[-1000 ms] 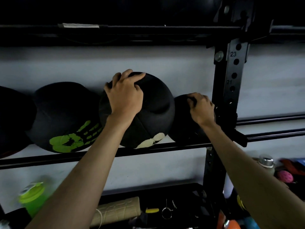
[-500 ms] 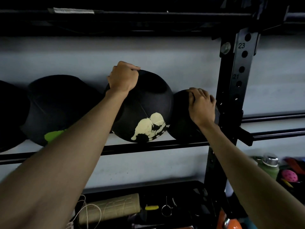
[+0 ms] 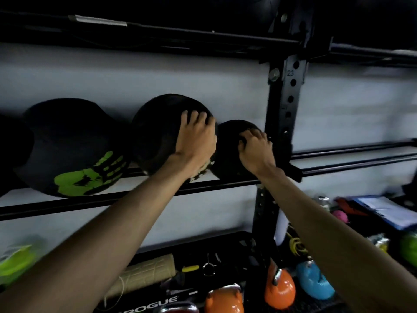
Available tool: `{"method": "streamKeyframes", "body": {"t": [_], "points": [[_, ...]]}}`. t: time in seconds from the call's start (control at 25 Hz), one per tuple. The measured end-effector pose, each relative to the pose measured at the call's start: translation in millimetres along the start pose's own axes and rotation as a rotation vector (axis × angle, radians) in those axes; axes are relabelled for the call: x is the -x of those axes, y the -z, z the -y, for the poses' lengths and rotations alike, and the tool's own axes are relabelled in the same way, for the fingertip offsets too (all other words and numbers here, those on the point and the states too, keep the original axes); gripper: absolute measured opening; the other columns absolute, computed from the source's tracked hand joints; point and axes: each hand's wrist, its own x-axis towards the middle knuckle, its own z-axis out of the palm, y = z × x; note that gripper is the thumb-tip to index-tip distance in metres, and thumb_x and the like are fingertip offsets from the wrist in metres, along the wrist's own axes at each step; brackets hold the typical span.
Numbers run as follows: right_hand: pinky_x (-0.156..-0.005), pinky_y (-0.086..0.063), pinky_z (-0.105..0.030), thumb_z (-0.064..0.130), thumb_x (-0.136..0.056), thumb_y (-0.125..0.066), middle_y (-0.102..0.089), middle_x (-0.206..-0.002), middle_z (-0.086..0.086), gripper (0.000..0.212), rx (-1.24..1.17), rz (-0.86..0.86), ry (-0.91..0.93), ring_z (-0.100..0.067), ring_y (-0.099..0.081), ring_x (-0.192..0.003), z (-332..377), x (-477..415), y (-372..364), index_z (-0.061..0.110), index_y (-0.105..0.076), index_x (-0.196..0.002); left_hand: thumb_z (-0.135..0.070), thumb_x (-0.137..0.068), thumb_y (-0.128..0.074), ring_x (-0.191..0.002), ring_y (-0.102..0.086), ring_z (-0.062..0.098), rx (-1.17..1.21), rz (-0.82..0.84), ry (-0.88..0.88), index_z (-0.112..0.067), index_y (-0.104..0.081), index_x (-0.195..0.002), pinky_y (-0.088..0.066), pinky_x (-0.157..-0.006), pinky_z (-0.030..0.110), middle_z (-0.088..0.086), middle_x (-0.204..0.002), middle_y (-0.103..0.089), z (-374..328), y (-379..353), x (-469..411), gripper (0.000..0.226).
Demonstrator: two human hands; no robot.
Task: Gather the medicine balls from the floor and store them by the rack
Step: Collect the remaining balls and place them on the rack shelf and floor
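Count, middle rail [image 3: 112,197] of the rack: four black medicine balls [image 3: 67,132] in a row. From the rail's left end:
- one ball cut off by the frame edge [image 3: 9,154];
- green-print ball [image 3: 74,150];
- pale-print ball [image 3: 153,132];
- small ball [image 3: 228,154], at the rail's right end, just beside the upright [image 3: 291,98].

Left hand [image 3: 196,136]: fingers spread, palm pressed flat on the right face of the pale-print ball, covering most of its print. Right hand [image 3: 255,147]: fingers bent, tips dug into the front of the small ball.

Below the rail we count two orange kettlebells [image 3: 279,288], one blue kettlebell [image 3: 313,283], one tan roller [image 3: 144,272] and one pink ball [image 3: 339,215]. A blurred green object [image 3: 15,263] sits at lower left; we cannot identify it.

Surface and room: the rack is black steel, and its upright is drilled with holes and stamped 23. A pale wall [image 3: 135,82] stands behind. The lighting is dim and the frame is motion-blurred.
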Motion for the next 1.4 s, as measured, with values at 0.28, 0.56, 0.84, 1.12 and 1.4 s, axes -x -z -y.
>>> {"method": "streamKeyframes", "body": {"t": [0.28,0.56,0.84,1.12,1.4], "points": [[-0.092,-0.048,-0.044,0.029,-0.097,-0.046,-0.061,-0.123,-0.014,0.030,0.338,0.218,-0.173,-0.036,-0.057,-0.117,-98.7,146.4,57.0,0.016,-0.062,-0.119,-0.018,-0.094,-0.047,-0.103,-0.063,0.036,0.350,0.268,-0.261,-0.012,-0.064,-0.111,-0.048,-0.088,0.041,0.012,-0.110,-0.067,-150.8,-29.9,58.7,0.024],[-0.084,-0.048,-0.036,0.028,-0.098,-0.047,-0.065,-0.119,-0.014,0.030,0.341,0.584,-0.564,-0.036,-0.063,-0.109,-220.1,309.9,117.6,0.015,-0.062,-0.122,-0.027,-0.096,-0.049,-0.115,-0.065,0.034,0.493,0.758,-0.516,-0.014,-0.065,-0.116,-0.052,-0.091,0.040,0.012,-0.122,-0.068,-354.8,-49.8,148.2,0.029],[-0.086,-0.054,-0.041,0.026,-0.099,-0.044,-0.065,-0.125,-0.015,0.032,0.357,0.808,-0.736,-0.035,-0.064,-0.115,-352.2,440.9,156.5,0.009,-0.063,-0.119,-0.026,-0.098,-0.043,-0.117,-0.061,0.037,0.545,1.053,-0.717,-0.016,-0.063,-0.120,-0.049,-0.095,0.041,0.016,-0.130,-0.062,-551.6,-51.9,220.3,0.032],[-0.073,-0.050,-0.037,0.020,-0.102,-0.045,-0.065,-0.123,-0.013,0.029,0.283,0.996,-0.935,-0.030,-0.066,-0.107,-456.3,540.4,177.5,0.009,-0.060,-0.124,-0.031,-0.100,-0.045,-0.103,-0.063,0.027,0.601,1.286,-0.811,-0.022,-0.064,-0.114,-0.052,-0.091,0.043,0.007,-0.118,-0.064,-683.8,-55.5,271.5,0.025],[-0.075,-0.049,-0.036,0.019,-0.104,-0.043,-0.064,-0.123,-0.014,0.030,0.196,1.064,-1.104,-0.030,-0.065,-0.107,-559.9,581.4,188.6,0.006,-0.058,-0.127,-0.029,-0.101,-0.045,-0.103,-0.061,0.025,0.546,1.410,-0.930,-0.022,-0.062,-0.116,-0.051,-0.091,0.043,0.005,-0.119,-0.061,-801.9,-99.4,277.0,0.024]]}}
